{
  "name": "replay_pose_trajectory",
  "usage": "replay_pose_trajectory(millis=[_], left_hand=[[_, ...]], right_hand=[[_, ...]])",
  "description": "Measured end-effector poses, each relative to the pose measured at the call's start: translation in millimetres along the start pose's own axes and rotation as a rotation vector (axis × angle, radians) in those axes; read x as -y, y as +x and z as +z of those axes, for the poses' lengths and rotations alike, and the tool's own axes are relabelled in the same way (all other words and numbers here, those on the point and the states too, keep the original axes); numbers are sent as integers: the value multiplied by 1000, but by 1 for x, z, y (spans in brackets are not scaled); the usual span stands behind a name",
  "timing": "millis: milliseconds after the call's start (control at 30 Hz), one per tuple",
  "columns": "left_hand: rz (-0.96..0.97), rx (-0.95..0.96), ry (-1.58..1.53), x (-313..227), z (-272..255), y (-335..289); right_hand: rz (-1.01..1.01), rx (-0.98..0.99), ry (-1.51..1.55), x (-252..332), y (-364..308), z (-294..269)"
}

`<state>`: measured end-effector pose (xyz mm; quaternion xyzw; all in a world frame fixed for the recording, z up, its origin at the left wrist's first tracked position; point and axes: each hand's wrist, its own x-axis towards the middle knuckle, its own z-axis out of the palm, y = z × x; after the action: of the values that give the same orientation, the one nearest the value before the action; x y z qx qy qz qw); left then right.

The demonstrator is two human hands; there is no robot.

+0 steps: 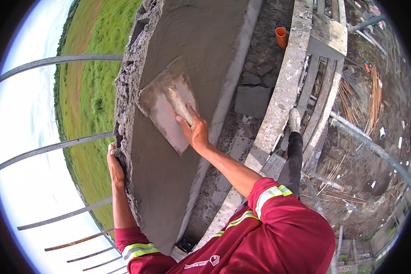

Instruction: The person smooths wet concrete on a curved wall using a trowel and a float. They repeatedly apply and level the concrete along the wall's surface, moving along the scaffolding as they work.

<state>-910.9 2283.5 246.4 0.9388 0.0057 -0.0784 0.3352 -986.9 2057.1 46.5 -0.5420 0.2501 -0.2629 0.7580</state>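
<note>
A flat metal plastering trowel [162, 112], smeared with grey mortar, lies against the wet plastered face of a wall [187, 45]. My right hand [195, 130] is closed around its handle, at the trowel's lower right side. My left hand [115, 166] grips the rough broken edge of the same wall at the left, fingers curled over it. Both arms come up from the bottom in red sleeves with reflective stripes.
Curved grey metal rails [55, 147] cross the left side, with grass far below. To the right run a concrete ledge [285, 86], rubble blocks, an orange pipe end [281, 36], my leg and shoe [295, 119], and scattered timber on the ground below.
</note>
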Motion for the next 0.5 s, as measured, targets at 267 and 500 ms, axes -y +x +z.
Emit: replay_pose_trajectory(millis=[267,500], left_hand=[[-19,1,27,4,-6,5],[-52,-32,67,-5,-1,-1]], right_hand=[[-205,-173,-134,60,199,-41],[205,-237,28,-9,256,-84]])
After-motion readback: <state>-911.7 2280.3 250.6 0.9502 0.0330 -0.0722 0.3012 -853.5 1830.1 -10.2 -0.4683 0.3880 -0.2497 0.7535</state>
